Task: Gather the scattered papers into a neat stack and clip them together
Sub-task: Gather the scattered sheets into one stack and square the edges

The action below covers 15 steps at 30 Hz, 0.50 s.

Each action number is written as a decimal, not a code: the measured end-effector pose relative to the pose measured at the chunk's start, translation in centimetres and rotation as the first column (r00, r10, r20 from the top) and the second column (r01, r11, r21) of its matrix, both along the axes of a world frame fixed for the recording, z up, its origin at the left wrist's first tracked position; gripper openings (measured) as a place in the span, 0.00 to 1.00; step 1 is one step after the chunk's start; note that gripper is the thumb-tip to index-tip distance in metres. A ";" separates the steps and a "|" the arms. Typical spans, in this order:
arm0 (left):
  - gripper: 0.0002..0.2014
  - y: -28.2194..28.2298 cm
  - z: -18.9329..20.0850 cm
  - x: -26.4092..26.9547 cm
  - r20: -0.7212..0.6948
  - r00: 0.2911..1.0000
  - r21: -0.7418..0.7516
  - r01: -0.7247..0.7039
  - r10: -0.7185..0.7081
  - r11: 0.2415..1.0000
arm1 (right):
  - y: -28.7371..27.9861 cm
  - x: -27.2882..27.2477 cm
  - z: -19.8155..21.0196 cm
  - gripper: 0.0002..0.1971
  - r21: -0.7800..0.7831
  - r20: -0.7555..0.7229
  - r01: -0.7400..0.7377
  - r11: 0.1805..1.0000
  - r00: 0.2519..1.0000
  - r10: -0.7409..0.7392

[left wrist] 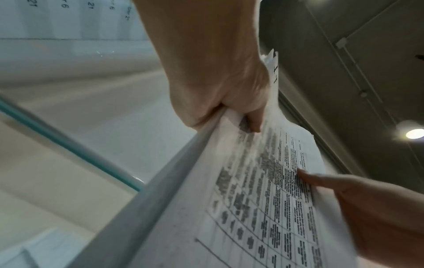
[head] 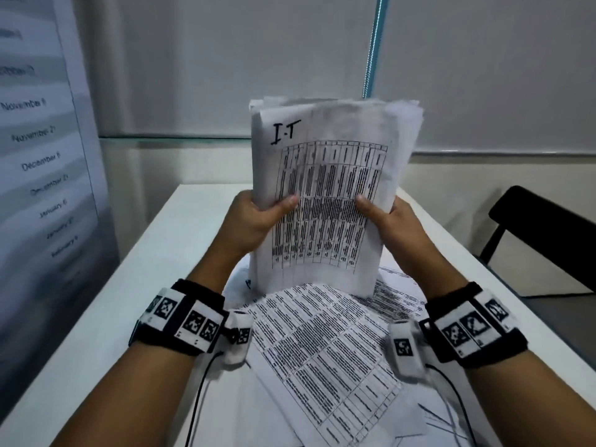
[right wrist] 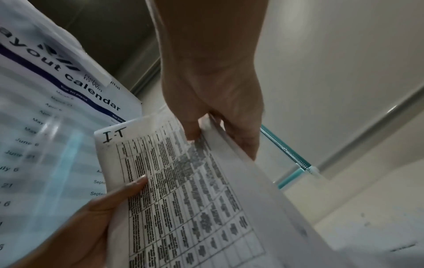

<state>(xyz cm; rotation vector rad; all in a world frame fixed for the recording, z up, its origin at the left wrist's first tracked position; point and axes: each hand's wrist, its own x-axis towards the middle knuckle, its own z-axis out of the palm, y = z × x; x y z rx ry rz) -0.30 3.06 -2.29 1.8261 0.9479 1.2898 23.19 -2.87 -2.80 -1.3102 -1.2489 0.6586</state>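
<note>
I am holding the stack of papers (head: pixel 329 201) upright over the table (head: pixel 154 253), at twelve o'clock from my wrists, its lower edge meeting the loose sheets (head: pixel 325 350) lying beneath. My left hand (head: pixel 254 217) is gripping the left edge, thumb on the printed face, fingers curled behind; my right hand (head: pixel 392 221) is gripping the right edge the same way. The top edges are looking ragged, so I judge that squaring is unfinished. The risk, as I am reading it: tapping down onto those loose sheets instead of bare table could be skewing the stack or crumpling a corner, and loosening both grips at once could be letting pages fan out. A black chair (head: pixel 545 240) is standing at three o'clock, a wall calendar (head: pixel 42 150) at nine. I am seeing no clip anywhere.
</note>
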 end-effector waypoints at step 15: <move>0.20 -2.1 3.5 0.4 -0.093 0.941 -0.134 0.311 -0.324 0.941 | -4.3 5.5 6.5 0.28 0.186 0.221 0.177 0.966 0.951 -0.217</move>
